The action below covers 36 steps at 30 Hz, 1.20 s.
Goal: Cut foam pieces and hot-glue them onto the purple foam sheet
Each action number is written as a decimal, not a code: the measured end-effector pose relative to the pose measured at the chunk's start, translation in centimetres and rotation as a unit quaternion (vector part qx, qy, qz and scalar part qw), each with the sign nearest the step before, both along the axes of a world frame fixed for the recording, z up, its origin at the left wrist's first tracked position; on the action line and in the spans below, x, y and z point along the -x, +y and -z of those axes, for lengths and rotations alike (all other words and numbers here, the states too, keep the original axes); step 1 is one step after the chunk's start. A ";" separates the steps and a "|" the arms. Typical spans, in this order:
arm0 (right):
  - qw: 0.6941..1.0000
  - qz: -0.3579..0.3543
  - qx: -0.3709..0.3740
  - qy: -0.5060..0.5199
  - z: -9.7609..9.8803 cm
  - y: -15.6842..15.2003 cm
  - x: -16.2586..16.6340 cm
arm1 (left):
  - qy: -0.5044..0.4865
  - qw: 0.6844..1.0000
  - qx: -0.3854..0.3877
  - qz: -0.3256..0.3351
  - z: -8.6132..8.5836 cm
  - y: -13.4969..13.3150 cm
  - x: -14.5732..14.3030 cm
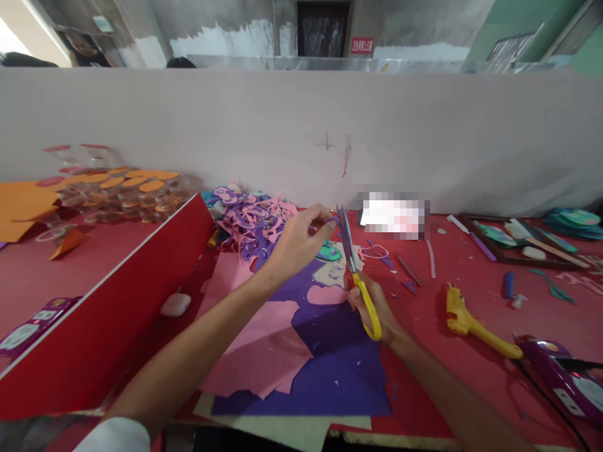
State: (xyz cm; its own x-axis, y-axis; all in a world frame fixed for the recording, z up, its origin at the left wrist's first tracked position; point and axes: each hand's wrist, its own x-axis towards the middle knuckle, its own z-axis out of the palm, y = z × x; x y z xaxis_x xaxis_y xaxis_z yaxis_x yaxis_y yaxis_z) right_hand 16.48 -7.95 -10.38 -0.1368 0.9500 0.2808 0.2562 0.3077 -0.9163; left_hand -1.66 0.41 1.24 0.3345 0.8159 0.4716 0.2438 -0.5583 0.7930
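Note:
My left hand (301, 238) pinches a small purple piece (333, 221), held up beside the scissor blades. In my right hand (370, 298) are yellow-handled scissors (369, 307), blades pointing up and slightly parted. Below my hands lies a pink rounded cutout with a purple edge (326, 295). It rests on a large purple sheet (348, 364). A torn-edged pink sheet (259, 345) covers the purple sheet's left part. Just behind the hands sits a teal and purple cutout (328, 252).
Pink and purple scraps (254, 216) are heaped at the back. A red divider (122, 301) stands left, near a white case (176, 304). To the right lie a yellow glue gun (475, 323), a purple device (565, 376) with a cable, and a dark tray (494, 248).

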 end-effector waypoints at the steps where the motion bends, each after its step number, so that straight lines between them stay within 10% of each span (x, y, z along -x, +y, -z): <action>1: 1.000 -0.003 0.002 0.001 0.1 0.0 0.0 | 0.000 1.000 0.000 0.001 0.0 0.0 0.0; 36: 0.999 0.039 0.011 -0.030 -0.4 -0.2 0.0 | -0.018 1.000 0.006 0.010 0.5 0.2 0.0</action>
